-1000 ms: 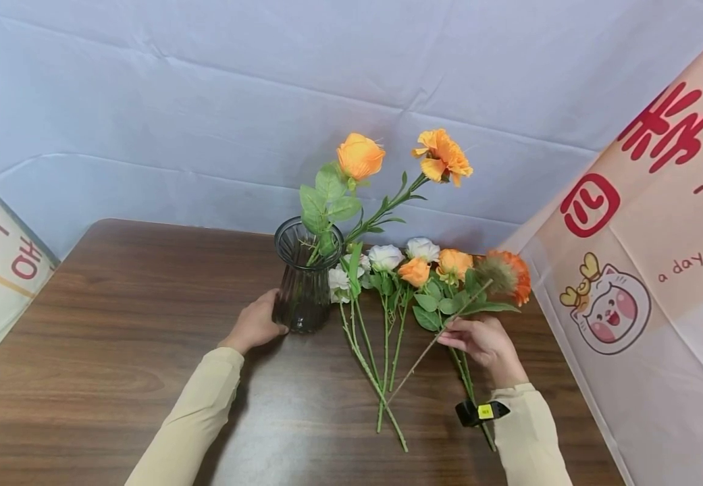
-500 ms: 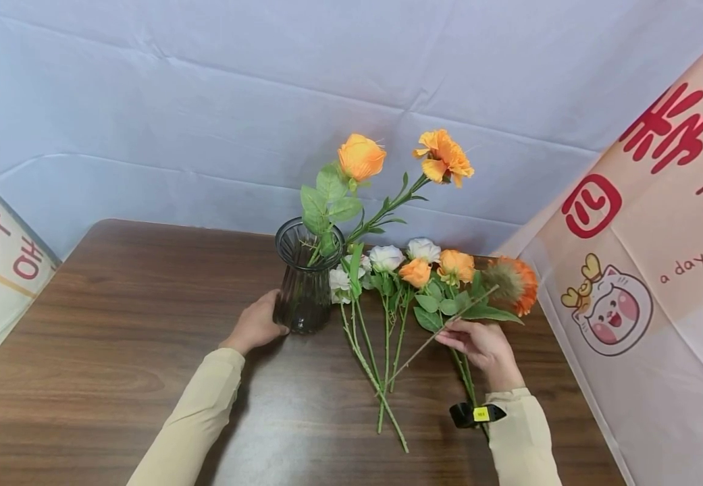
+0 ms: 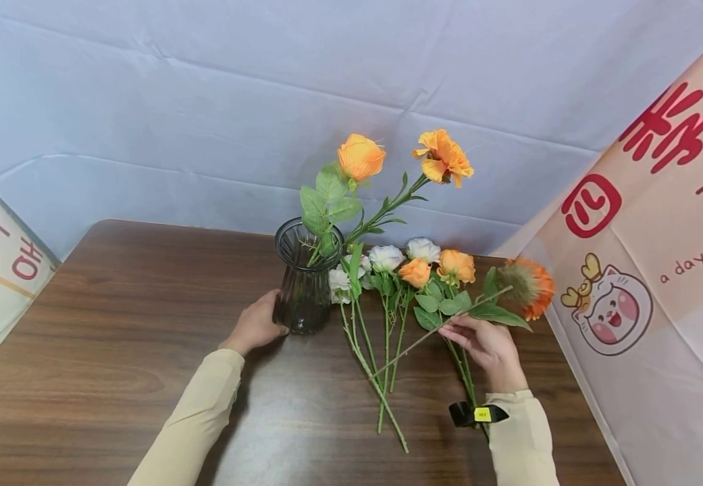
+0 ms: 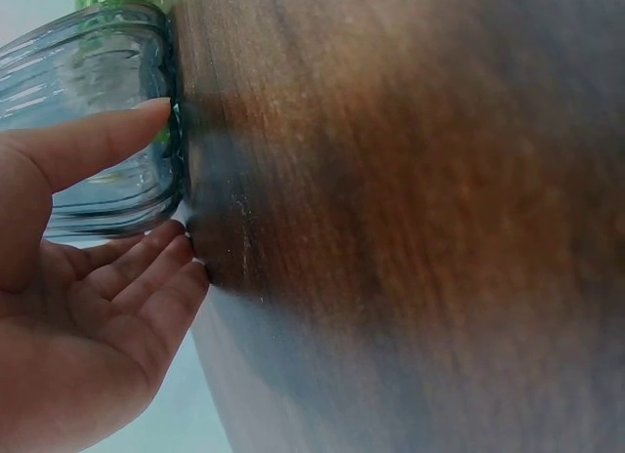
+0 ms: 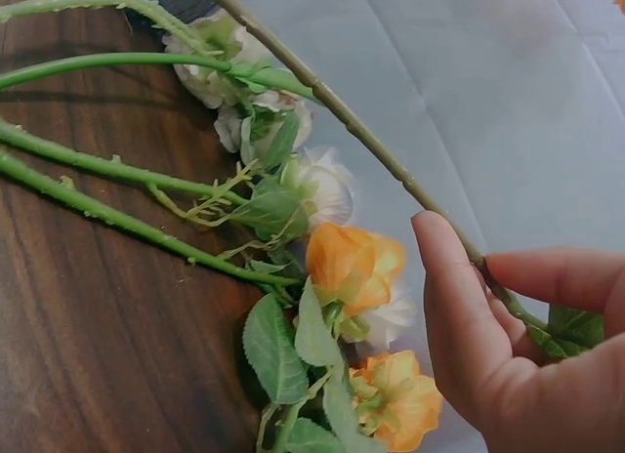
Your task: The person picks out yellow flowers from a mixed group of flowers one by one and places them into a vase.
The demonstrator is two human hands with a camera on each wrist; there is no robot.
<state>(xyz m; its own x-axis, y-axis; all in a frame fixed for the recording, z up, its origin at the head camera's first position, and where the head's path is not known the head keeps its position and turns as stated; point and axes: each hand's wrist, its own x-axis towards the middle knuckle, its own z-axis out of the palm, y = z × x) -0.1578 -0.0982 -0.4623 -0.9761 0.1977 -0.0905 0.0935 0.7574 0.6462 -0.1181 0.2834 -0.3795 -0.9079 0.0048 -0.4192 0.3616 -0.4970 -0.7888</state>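
Note:
A dark ribbed glass vase point(image 3: 304, 297) stands upright on the table, holding an orange rose point(image 3: 361, 158) and an orange ruffled flower point(image 3: 444, 160). My left hand point(image 3: 256, 324) grips its lower part; the left wrist view has the thumb along the glass point(image 4: 107, 170) and the fingers at its other side. With thumb and fingers, my right hand point(image 3: 481, 344) pinches the thin brown stem point(image 5: 361, 131) of a large orange flower point(image 3: 533, 287). This flower is tilted, head to the right, its stem slanting down left above the other stems.
White roses point(image 3: 385, 258) and smaller orange roses point(image 3: 456, 266) lie in a row right of the vase, their green stems point(image 3: 396, 425) pointing toward me and partly crossing. Pale cloth point(image 3: 205, 101) hangs behind the wooden table point(image 3: 114, 351), and a printed cloth point(image 3: 649, 378) borders its right side.
The large orange flower in my right hand has shifted right and slightly down, its stem tilting flatter. My left hand and the vase stay in place.

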